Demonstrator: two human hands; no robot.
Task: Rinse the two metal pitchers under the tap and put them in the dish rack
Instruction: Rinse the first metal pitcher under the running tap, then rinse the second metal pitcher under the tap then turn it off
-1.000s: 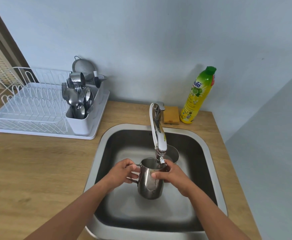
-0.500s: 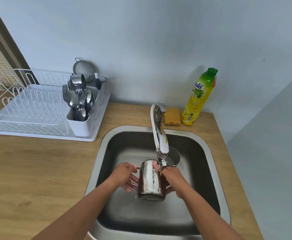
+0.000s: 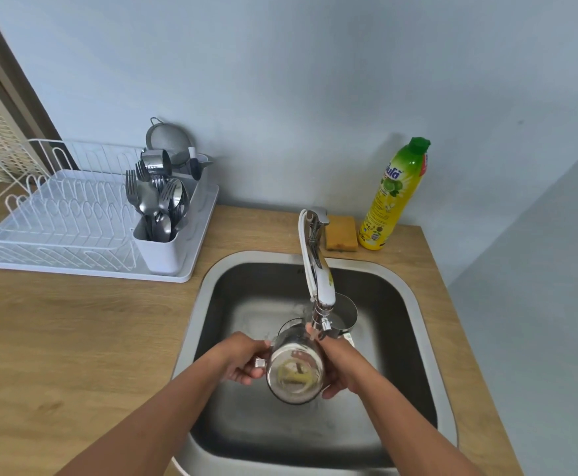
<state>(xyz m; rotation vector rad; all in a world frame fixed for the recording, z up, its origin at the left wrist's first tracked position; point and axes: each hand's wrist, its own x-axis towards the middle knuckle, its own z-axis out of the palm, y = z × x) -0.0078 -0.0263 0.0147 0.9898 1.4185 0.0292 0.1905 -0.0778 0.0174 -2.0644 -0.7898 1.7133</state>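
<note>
I hold a shiny metal pitcher (image 3: 294, 372) over the sink (image 3: 418, 324), tipped so its round bottom faces me and its mouth points away toward the tap (image 3: 318, 269). My left hand (image 3: 243, 359) grips its handle on the left side. My right hand (image 3: 337, 365) clasps the pitcher's right wall, fingers reaching up by the spout. A second metal pitcher (image 3: 346, 312) stands in the sink just behind the tap's nozzle, partly hidden by it. The white dish rack (image 3: 57, 221) stands on the counter at the left.
A cutlery holder (image 3: 159, 214) full of forks and spoons fills the rack's right end, with a strainer (image 3: 167, 140) behind it. A yellow sponge (image 3: 340, 233) and a green-capped soap bottle (image 3: 394, 197) stand behind the sink. Wooden counter (image 3: 75, 338) lies between rack and sink.
The pitcher was upright under the tap; both hands have tipped it forward so its base now faces me and its mouth points away.
</note>
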